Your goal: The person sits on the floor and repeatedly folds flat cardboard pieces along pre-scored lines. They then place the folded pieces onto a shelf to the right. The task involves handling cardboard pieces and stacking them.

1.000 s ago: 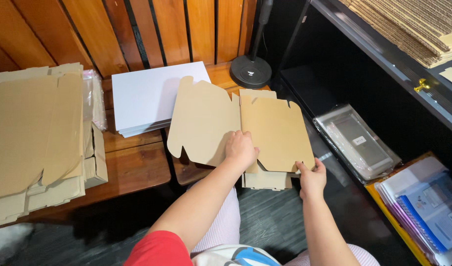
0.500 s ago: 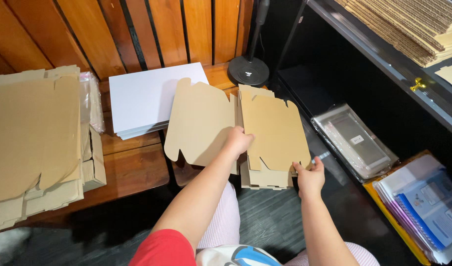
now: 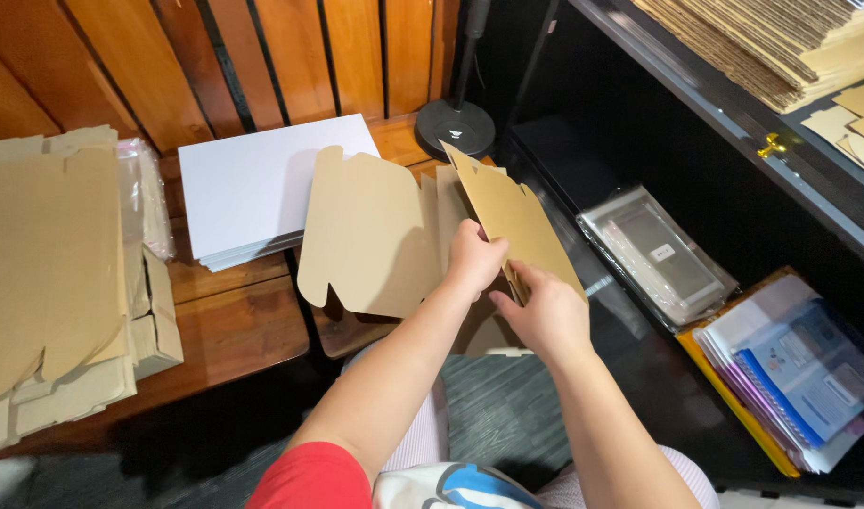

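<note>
A flat brown cardboard box blank [image 3: 375, 231] rests over the edge of a wooden bench [image 3: 234, 330]. Its right half [image 3: 512, 212] is folded upward along the middle crease. My left hand [image 3: 474, 259] presses at that crease with its fingers curled on the cardboard. My right hand [image 3: 545, 311] grips the raised right half from below, near its lower edge. More cardboard lies hidden under the hands.
A stack of white sheets [image 3: 262, 184] lies behind the blank. A pile of brown cardboard blanks [image 3: 50, 273] fills the left. A round black stand base [image 3: 456, 127] sits at the back. On the floor are a clear plastic packet [image 3: 658, 254] and folders [image 3: 790, 377]. Corrugated sheets [image 3: 771, 38] top a black shelf.
The right half of the blank, flat before, has swung upward along the crease. My right hand moved left and closer to my left hand, which stayed at the crease.
</note>
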